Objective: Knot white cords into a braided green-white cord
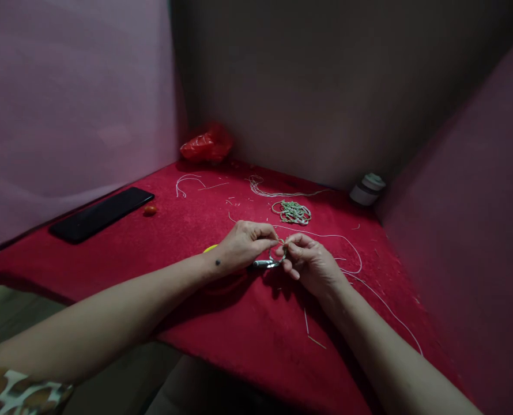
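Both hands meet above the red-covered table near its front edge, with a small cord loop held between their fingertips: the left hand [248,245] pinches a strand at the top, while the right hand [310,259] grips the loop's right side between thumb and fingers, its lower fingers curled loosely beneath. The cord loop [285,252] looks knotted or braided, though the fingers hide much of it. It should be very light and soft — limp enough to sag or twist unless kept lightly taut — and is unlikely to break under a firm pinch. A fingertip hold close to the knotted part would probably steady it best, since thin strands may slip or tangle. A metal tool [265,264] shows just below the loop; whether they touch is unclear. Beyond lies a green-and-white cord pile [297,213], with a long pale cord [361,264] curving across the table [122,262] beside the right hand.
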Available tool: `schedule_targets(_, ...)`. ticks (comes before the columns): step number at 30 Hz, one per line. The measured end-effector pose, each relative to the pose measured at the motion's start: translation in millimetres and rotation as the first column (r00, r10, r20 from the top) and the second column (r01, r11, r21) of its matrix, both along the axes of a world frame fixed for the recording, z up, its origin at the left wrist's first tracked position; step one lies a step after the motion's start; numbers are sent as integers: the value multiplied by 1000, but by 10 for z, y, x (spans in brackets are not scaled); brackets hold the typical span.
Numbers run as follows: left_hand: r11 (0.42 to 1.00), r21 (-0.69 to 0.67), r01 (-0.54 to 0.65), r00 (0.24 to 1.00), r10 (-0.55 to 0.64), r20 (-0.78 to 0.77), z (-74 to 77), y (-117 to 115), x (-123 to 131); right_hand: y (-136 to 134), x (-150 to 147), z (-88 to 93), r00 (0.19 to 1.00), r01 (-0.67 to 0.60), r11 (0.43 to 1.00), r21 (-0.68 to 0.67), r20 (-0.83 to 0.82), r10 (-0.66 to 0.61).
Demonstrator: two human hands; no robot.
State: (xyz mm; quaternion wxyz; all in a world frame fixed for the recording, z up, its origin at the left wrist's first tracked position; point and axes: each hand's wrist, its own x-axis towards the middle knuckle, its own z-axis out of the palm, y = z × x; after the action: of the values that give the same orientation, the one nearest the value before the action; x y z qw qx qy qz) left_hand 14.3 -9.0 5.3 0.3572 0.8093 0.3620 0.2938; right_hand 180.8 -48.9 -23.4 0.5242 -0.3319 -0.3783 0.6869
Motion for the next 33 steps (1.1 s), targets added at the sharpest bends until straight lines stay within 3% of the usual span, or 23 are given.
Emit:
schedule_targets(5,995,-100,26,998,-20,64,-4,52,-21,13,-11,-7,996,50,998,-27,75,-47)
schedule_targets(10,986,-164,7,998,4,65,17,78,-25,33,-10,-14,995,99,992,-76,36,-97)
schedule_targets(18,946,-322,-30,995,58,77,126,32,-31,32,15,-6,998,21,997,-76,-61,-26)
schedule_targets(23,903,-429,-14,993,63,100,164,19,-49,30,42,-7,998,-43,993,-113,-41,39)
schedule_targets(28,906,-423,17,983,62,171,165,-21,-35,7,35,6,998,-53,986,-156,-47,46)
schedule_targets(33,950,-311,17,971,58,231,151,-64,18,-6,24,11,996,-95,982,-164,-20,93)
